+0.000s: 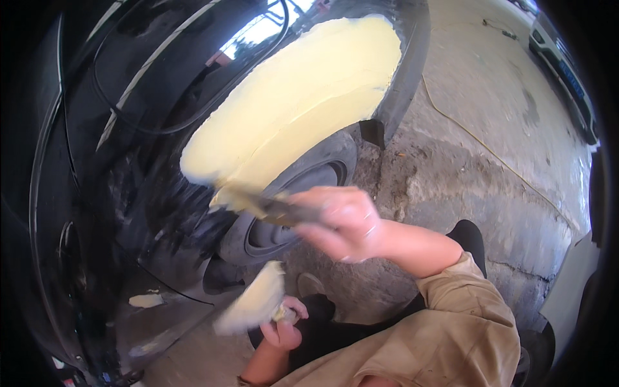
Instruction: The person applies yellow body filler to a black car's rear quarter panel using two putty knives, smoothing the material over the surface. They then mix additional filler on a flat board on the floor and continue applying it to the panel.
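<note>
Head view: right hand grips a spreader pressed on the filler at the fender's wheel-arch edge. Left hand, closed, holds a filler-coated board below.

Looks like an outdoor car body repair yard, the kind working right on the street. A black car is sitting on rough, stained concrete, and pale yellow filler is covering the panel above its wheel. A filler-smeared spreader is pressing at the patch's lower edge. Another vehicle is parking off at the far edge, and a thin cable is trailing across the ground.
</note>
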Tool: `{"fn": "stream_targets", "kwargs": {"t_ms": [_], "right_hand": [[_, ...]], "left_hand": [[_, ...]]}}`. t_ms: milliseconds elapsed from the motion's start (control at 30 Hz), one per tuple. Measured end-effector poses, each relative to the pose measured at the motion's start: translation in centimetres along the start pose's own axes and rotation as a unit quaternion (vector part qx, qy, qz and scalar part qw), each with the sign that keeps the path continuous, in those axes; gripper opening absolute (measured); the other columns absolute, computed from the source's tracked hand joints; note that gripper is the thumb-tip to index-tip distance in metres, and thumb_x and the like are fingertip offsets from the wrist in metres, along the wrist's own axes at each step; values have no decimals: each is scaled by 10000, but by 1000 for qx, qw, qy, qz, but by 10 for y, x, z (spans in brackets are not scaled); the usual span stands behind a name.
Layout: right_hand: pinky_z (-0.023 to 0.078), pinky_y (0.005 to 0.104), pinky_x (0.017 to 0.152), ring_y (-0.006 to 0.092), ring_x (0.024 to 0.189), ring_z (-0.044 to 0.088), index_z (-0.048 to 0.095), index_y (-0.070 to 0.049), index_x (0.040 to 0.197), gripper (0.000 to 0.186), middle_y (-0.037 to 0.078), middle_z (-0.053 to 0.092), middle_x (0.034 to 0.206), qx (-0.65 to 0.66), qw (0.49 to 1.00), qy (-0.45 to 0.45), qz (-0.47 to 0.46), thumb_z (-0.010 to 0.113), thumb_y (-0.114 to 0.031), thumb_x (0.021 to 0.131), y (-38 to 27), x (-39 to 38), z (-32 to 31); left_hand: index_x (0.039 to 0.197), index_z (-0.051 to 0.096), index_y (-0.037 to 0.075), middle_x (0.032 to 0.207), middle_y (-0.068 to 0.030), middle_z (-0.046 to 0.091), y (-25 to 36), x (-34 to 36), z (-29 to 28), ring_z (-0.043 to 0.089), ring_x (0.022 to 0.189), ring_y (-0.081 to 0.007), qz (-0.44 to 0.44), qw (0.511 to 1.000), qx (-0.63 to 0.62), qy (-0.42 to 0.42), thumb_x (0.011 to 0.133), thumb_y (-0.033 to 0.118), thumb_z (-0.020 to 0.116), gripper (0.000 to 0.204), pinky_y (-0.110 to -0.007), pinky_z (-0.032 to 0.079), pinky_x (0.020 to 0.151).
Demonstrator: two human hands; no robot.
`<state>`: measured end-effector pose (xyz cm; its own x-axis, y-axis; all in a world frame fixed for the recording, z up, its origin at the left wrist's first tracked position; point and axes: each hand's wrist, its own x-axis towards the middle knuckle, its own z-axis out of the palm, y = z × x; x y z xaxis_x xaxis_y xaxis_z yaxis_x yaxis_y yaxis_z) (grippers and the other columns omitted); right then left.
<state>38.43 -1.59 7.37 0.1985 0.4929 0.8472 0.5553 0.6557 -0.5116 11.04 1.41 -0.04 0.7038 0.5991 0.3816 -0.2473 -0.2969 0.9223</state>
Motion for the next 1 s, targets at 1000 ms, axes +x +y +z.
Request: {"fn": "stream_targets", "kwargs": {"t_ms": [1000], "right_hand": [[542, 387, 588, 272, 633, 669, 655, 7, 1115, 257, 177, 667, 776, -230, 947, 38, 220, 639, -82, 874, 34, -96, -91]], "left_hand": [[1354, 418, -41, 761, -172, 568, -10, 6, -11, 507, 488, -171, -87, 992, -97, -2, 1026, 235, 455, 430, -284, 438, 388]]}}
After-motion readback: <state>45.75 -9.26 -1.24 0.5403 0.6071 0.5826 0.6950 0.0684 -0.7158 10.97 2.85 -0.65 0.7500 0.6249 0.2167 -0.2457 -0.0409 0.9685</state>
